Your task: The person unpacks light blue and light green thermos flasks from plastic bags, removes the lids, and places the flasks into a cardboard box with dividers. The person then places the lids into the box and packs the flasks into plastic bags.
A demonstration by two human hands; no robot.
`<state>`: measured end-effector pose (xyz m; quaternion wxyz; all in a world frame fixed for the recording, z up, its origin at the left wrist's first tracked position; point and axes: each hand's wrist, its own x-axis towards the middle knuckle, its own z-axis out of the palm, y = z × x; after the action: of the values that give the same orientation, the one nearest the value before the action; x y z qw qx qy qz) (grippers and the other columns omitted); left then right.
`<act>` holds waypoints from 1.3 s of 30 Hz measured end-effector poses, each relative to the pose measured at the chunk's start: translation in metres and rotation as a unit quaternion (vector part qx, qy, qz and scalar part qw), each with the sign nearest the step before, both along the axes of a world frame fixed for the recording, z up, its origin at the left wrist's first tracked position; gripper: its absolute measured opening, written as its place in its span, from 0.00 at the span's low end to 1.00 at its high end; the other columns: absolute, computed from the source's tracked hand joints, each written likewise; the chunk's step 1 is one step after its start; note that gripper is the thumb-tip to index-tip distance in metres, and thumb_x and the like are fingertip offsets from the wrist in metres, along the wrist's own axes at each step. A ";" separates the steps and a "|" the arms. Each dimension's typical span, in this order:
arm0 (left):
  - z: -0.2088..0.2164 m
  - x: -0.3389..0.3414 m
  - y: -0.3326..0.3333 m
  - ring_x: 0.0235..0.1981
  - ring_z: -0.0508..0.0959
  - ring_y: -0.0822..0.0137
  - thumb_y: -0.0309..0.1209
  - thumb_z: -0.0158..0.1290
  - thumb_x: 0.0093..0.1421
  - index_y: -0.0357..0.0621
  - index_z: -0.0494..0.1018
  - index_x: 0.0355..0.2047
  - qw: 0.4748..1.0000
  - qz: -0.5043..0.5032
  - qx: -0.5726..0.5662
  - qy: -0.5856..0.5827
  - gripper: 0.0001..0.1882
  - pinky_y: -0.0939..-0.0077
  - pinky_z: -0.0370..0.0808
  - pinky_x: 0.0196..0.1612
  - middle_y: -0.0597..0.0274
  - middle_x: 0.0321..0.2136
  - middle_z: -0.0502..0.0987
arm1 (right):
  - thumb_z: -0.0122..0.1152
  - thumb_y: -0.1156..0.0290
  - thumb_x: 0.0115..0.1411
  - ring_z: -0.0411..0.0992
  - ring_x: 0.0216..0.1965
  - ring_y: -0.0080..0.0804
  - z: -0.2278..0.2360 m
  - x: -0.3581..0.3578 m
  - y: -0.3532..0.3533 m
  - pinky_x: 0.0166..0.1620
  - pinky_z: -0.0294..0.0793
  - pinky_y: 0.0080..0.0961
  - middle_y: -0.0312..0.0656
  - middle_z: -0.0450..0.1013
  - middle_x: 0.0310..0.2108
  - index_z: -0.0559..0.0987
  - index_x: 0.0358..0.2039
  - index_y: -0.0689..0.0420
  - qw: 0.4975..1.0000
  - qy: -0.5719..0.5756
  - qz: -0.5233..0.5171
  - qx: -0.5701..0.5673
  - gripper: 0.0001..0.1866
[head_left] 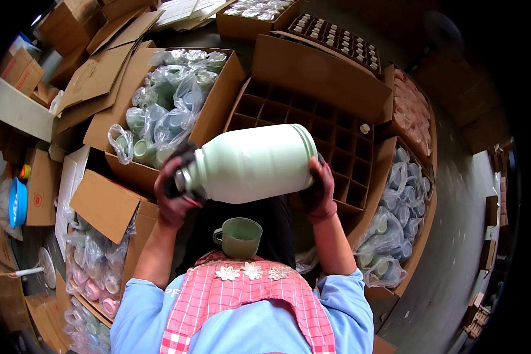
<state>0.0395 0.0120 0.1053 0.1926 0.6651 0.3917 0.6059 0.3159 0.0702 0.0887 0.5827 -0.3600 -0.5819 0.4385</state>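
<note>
I hold a pale green flask [255,163] sideways in front of me, over my lap. My left hand [174,192], in a dark glove, grips its narrow neck end, where a dark stopper part shows. At the other side, my right hand [320,192], also gloved, supports the flask's wide bottom. A matching green cup with a handle [239,237] rests upright on my lap, just below the flask. Straight behind the flask stands a cardboard box with empty divider cells [312,121].
A box of bagged green cups [170,106] stands at the far left, a box of bagged pink cups [94,268] at my left, bagged blue cups [398,200] at my right. A box of small capped parts [336,38] stands behind. Concrete floor [460,236] lies to the right.
</note>
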 end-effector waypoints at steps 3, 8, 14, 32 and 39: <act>0.026 0.003 0.007 0.57 0.64 0.56 0.45 0.64 0.44 0.43 0.50 0.62 0.999 -0.032 -0.032 -0.010 0.50 0.65 0.62 0.58 0.48 0.58 0.59 | 0.51 0.66 0.59 0.68 0.38 0.25 -0.012 0.010 0.006 0.43 0.67 0.22 0.38 0.70 0.38 0.70 0.44 0.62 0.989 -0.128 -0.044 0.067 0.15; -0.048 -0.043 0.008 0.56 0.65 0.59 0.40 0.58 0.46 0.41 0.55 0.60 0.989 -0.124 -0.085 -0.012 0.42 0.69 0.66 0.55 0.52 0.58 0.60 | 0.61 0.55 0.54 0.67 0.34 0.24 0.009 -0.004 -0.014 0.39 0.67 0.21 0.36 0.70 0.34 0.69 0.42 0.61 0.961 0.263 0.065 -0.062 0.24; 0.020 -0.012 0.023 0.57 0.64 0.51 0.32 0.59 0.43 0.47 0.59 0.59 0.968 -0.128 0.092 0.194 0.40 0.54 0.60 0.58 0.49 0.59 0.59 | 0.59 0.60 0.54 0.68 0.32 0.25 -0.010 0.009 0.001 0.35 0.67 0.23 0.36 0.70 0.31 0.71 0.39 0.61 0.996 0.084 -0.001 -0.017 0.19; -0.023 -0.006 0.030 0.52 0.69 0.58 0.38 0.55 0.50 0.34 0.59 0.56 0.810 -0.310 -0.283 -0.409 0.35 0.65 0.64 0.56 0.51 0.52 0.67 | 0.59 0.51 0.53 0.67 0.34 0.22 -0.007 0.003 -0.018 0.37 0.65 0.19 0.36 0.69 0.33 0.72 0.39 0.63 0.989 0.144 -0.015 -0.024 0.26; 0.056 0.030 0.006 0.46 0.73 0.52 0.46 0.65 0.41 0.55 0.73 0.40 0.922 -0.059 0.172 0.343 0.25 0.61 0.72 0.47 0.55 0.47 0.71 | 0.58 0.56 0.55 0.70 0.35 0.31 -0.029 0.022 0.013 0.39 0.69 0.31 0.42 0.72 0.35 0.71 0.42 0.62 0.999 -0.012 -0.034 -0.010 0.23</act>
<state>0.0693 0.0177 0.1614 -0.0353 0.8767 0.2841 0.3866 0.3381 0.0835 0.0596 0.5867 -0.3907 -0.5720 0.4194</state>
